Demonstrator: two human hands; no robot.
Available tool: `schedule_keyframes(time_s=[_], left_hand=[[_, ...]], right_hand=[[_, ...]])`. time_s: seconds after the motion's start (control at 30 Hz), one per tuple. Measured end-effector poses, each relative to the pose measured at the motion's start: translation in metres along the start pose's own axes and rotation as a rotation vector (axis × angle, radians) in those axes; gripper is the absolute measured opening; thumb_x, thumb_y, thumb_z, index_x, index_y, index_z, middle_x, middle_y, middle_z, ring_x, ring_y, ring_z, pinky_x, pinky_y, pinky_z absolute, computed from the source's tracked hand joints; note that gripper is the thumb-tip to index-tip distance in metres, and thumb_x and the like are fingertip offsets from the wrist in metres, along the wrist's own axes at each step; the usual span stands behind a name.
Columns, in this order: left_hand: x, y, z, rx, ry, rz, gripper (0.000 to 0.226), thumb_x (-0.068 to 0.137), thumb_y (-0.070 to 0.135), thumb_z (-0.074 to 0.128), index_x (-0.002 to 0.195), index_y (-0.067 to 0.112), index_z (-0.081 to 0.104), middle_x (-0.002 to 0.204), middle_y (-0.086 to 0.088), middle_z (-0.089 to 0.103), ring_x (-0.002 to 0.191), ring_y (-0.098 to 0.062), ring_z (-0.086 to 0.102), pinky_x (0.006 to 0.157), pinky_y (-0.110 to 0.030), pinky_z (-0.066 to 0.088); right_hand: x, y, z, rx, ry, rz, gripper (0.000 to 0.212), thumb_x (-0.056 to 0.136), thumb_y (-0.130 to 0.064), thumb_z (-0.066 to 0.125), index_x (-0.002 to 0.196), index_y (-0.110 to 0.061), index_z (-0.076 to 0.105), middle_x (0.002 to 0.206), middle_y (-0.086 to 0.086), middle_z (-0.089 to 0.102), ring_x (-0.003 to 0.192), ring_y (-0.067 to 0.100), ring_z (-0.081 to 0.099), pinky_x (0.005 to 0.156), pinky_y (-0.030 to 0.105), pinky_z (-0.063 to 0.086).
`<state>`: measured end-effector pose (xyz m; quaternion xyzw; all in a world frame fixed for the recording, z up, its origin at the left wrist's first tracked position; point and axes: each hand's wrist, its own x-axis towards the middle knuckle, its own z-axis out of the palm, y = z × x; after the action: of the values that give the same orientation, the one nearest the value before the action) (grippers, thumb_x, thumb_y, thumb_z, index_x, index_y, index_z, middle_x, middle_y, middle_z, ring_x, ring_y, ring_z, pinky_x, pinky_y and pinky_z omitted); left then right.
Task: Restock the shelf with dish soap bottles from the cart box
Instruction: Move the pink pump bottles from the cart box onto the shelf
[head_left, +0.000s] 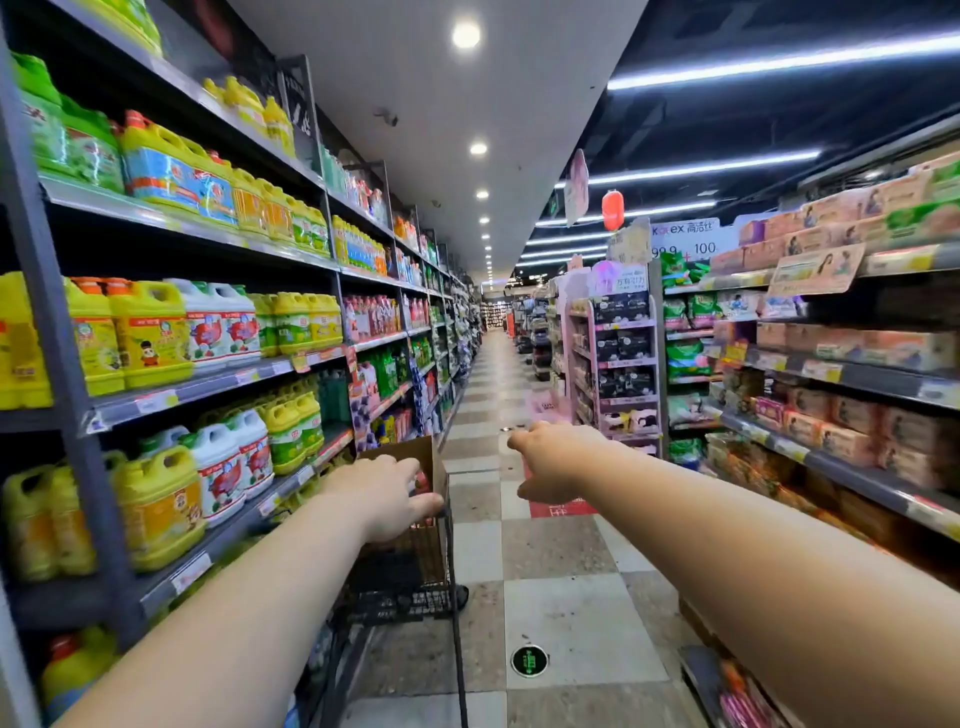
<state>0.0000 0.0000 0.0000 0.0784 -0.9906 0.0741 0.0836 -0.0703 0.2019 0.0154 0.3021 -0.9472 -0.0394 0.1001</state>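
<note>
A brown cardboard box (422, 451) sits in a black wire cart (415, 577) beside the left shelf (218, 384). My left hand (384, 496) reaches into the box, fingers and thumb curled round the red top of a dish soap bottle (422, 482); the rest of that bottle is hidden. My right hand (550, 457) hangs out over the aisle floor to the right of the cart, fingers loosely curled, holding nothing. Yellow, green and white dish soap jugs (150, 332) fill the left shelf rows.
The checkered aisle floor (561, 623) runs ahead between the two shelf walls. Packaged goods fill the right shelves (841, 415). A pink display stand (618, 364) stands further down on the right. A round green floor marker (529, 660) lies near the cart.
</note>
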Motion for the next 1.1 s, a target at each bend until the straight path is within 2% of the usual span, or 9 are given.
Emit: schedule_keyframes(time_s=[0.23, 0.4, 0.53, 0.67, 0.87, 1.0, 1.1], left_hand=[[0.097, 0.049, 0.023, -0.009, -0.044, -0.056, 0.070, 0.087, 0.068, 0.031, 0.141, 0.023, 0.034, 0.145, -0.007, 0.041, 0.131, -0.030, 0.043, 0.100, -0.044, 0.043], [0.153, 0.069, 0.045, -0.018, -0.080, -0.091, 0.075, 0.085, 0.071, 0.032, 0.143, 0.024, 0.032, 0.149, -0.006, 0.038, 0.132, -0.030, 0.042, 0.103, -0.043, 0.041], [0.198, 0.073, 0.064, 0.000, -0.110, -0.104, 0.070, 0.085, 0.071, 0.031, 0.140, 0.027, 0.035, 0.144, -0.007, 0.042, 0.127, -0.030, 0.045, 0.097, -0.044, 0.044], [0.251, 0.067, 0.085, 0.004, -0.123, -0.103, 0.070, 0.085, 0.070, 0.033, 0.142, 0.029, 0.031, 0.145, -0.007, 0.041, 0.128, -0.030, 0.045, 0.096, -0.044, 0.045], [0.357, 0.047, 0.118, -0.021, -0.085, -0.069, 0.067, 0.086, 0.068, 0.034, 0.137, 0.025, 0.039, 0.138, -0.007, 0.048, 0.124, -0.030, 0.048, 0.097, -0.045, 0.044], [0.421, 0.027, 0.144, -0.076, -0.137, -0.065, 0.069, 0.086, 0.068, 0.036, 0.139, 0.025, 0.036, 0.136, -0.006, 0.050, 0.120, -0.029, 0.052, 0.089, -0.042, 0.048], [0.461, 0.008, 0.168, -0.070, -0.156, -0.073, 0.068, 0.086, 0.068, 0.037, 0.138, 0.025, 0.038, 0.138, -0.008, 0.049, 0.122, -0.030, 0.050, 0.093, -0.043, 0.048]], right_hand=[[0.066, 0.085, 0.026, -0.091, -0.015, -0.044, 0.058, 0.087, -0.038, 0.055, 0.140, -0.020, 0.038, 0.136, 0.011, 0.047, 0.123, 0.033, 0.048, 0.096, 0.048, 0.044], [0.112, 0.129, 0.049, -0.108, -0.028, -0.070, 0.057, 0.088, -0.038, 0.051, 0.141, -0.020, 0.036, 0.134, 0.010, 0.049, 0.119, 0.032, 0.051, 0.090, 0.044, 0.047], [0.154, 0.153, 0.072, -0.056, -0.063, -0.058, 0.058, 0.087, -0.036, 0.052, 0.140, -0.022, 0.036, 0.135, 0.009, 0.047, 0.120, 0.032, 0.050, 0.092, 0.044, 0.045], [0.201, 0.168, 0.094, -0.004, -0.090, -0.062, 0.056, 0.087, -0.037, 0.054, 0.139, -0.022, 0.037, 0.137, 0.008, 0.044, 0.124, 0.033, 0.047, 0.101, 0.049, 0.042], [0.301, 0.189, 0.119, -0.053, -0.099, -0.062, 0.059, 0.087, -0.036, 0.056, 0.141, -0.022, 0.037, 0.140, 0.008, 0.046, 0.124, 0.033, 0.049, 0.098, 0.046, 0.047], [0.369, 0.195, 0.138, -0.064, -0.121, -0.049, 0.059, 0.087, -0.038, 0.056, 0.141, -0.021, 0.037, 0.141, 0.009, 0.045, 0.126, 0.033, 0.047, 0.099, 0.047, 0.046], [0.414, 0.200, 0.154, -0.061, -0.130, -0.040, 0.058, 0.088, -0.036, 0.054, 0.141, -0.022, 0.037, 0.141, 0.010, 0.045, 0.127, 0.033, 0.046, 0.099, 0.048, 0.045]])
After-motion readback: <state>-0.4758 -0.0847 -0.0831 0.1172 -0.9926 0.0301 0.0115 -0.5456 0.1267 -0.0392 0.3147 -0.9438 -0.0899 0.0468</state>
